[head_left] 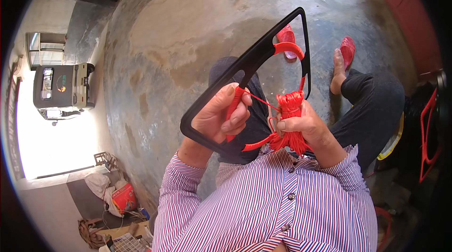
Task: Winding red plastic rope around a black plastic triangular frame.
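A black plastic frame (235,68), roughly triangular with rounded corners, is held tilted above my lap. Red cord wraps parts of its inner curved bars, such as the wrapped arc (289,48) near the far end. My left hand (212,118) is closed around a red-wrapped inner bar on the near left side. In my right hand (310,125) is a bundle of red cord (293,104), tied round its middle and pinched under the thumb. A thin red strand runs taut from the bar at my left fingers to the bundle. The frame's lower part is partly hidden behind my hands.
Red slippers (347,52) are on my feet on the stained concrete floor (188,26). Another red-and-black frame (426,134) stands at the right. Bags (123,198) and a white grid tray (128,242) lie at lower left. A vehicle (61,87) is parked by the doorway.
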`<state>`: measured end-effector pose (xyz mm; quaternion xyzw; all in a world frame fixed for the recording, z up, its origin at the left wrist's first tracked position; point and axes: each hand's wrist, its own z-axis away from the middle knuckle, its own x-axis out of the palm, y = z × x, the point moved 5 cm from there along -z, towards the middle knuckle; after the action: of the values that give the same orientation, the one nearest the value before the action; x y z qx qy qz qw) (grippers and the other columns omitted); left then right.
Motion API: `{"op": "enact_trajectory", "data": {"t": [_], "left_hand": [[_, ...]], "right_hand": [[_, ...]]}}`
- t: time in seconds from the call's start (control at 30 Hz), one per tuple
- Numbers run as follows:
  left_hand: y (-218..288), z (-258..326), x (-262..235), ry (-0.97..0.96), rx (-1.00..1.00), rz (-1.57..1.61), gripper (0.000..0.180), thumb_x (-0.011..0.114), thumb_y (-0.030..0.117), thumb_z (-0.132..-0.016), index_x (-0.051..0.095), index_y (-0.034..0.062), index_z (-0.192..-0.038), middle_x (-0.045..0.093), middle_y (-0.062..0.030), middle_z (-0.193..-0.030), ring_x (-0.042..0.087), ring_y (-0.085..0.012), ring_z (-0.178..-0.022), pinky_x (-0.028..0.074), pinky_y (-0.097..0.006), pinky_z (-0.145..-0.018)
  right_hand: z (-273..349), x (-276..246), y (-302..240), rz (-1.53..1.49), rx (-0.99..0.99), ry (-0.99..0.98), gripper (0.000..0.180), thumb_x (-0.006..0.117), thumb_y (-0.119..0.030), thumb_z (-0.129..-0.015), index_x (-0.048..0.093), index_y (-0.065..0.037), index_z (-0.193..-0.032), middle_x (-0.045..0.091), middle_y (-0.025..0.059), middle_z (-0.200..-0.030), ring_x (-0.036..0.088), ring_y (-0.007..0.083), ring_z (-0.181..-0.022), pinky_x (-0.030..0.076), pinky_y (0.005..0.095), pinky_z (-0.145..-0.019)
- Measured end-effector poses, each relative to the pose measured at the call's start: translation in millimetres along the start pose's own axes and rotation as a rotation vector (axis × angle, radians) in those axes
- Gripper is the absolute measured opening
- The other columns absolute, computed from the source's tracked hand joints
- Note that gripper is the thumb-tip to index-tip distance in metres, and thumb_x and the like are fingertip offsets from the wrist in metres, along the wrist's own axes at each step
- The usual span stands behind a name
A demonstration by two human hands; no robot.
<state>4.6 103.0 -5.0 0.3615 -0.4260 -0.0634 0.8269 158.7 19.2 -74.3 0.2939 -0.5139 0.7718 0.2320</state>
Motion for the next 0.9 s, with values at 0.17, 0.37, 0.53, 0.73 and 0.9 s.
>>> {"op": "enact_trajectory", "data": {"t": [0.17,0.37,0.53,0.73,0.9], "left_hand": [[-0.4,2.2,-0.7,-0.041,-0.057,-0.067,0.038,0.045,0.038,-0.105,0.057,0.002,-0.101,0.047,-0.0003,-0.061,0.034,-0.0046,-0.045,0.028,-0.02,-0.04],[-0.1,1.7,1.5,-0.047,-0.045,-0.047,0.038,0.044,0.036,-0.106,0.056,0.0003,-0.103,0.043,-0.0001,-0.06,0.031,-0.0048,-0.044,0.026,-0.021,-0.04],[-2.2,0.7,-2.5,-0.048,-0.039,0.042,0.039,0.041,0.035,-0.106,0.057,-0.0002,-0.105,0.043,0.0,-0.058,0.03,-0.0046,-0.044,0.024,-0.021,-0.039],[4.8,1.7,4.5,0.053,-0.009,-0.085,0.041,0.038,0.035,-0.107,0.057,-0.0013,-0.105,0.041,0.0005,-0.055,0.029,-0.0053,-0.041,0.024,-0.021,-0.037],[1.4,0.3,5.0,0.029,-0.039,0.008,0.042,0.038,0.036,-0.107,0.057,-0.0014,-0.104,0.041,0.0003,-0.054,0.029,-0.0051,-0.041,0.024,-0.021,-0.037]], "right_hand": [[-1.5,-1.6,2.3,0.011,0.003,-0.018,0.024,0.073,-0.006,-0.071,0.061,-0.003,-0.092,0.062,0.0023,-0.079,0.06,0.0118,-0.069,0.048,0.0275,-0.066],[-0.6,-1.8,0.4,0.009,-0.002,-0.009,0.025,0.073,-0.005,-0.071,0.061,-0.002,-0.093,0.062,0.0022,-0.079,0.061,0.0118,-0.069,0.048,0.0272,-0.066],[-0.4,-0.5,-0.7,-0.001,-0.013,-0.024,0.025,0.073,-0.006,-0.071,0.061,-0.002,-0.093,0.061,0.0022,-0.079,0.06,0.012,-0.07,0.048,0.0276,-0.067],[1.3,1.4,-4.6,0.017,-0.002,-0.001,0.026,0.073,-0.006,-0.071,0.061,-0.002,-0.094,0.061,0.0022,-0.08,0.06,0.012,-0.071,0.048,0.0279,-0.068],[0.7,-0.3,-3.8,0.016,0.005,-0.002,0.026,0.073,-0.006,-0.071,0.061,-0.002,-0.093,0.061,0.0019,-0.08,0.06,0.0117,-0.071,0.048,0.0277,-0.068]]}}
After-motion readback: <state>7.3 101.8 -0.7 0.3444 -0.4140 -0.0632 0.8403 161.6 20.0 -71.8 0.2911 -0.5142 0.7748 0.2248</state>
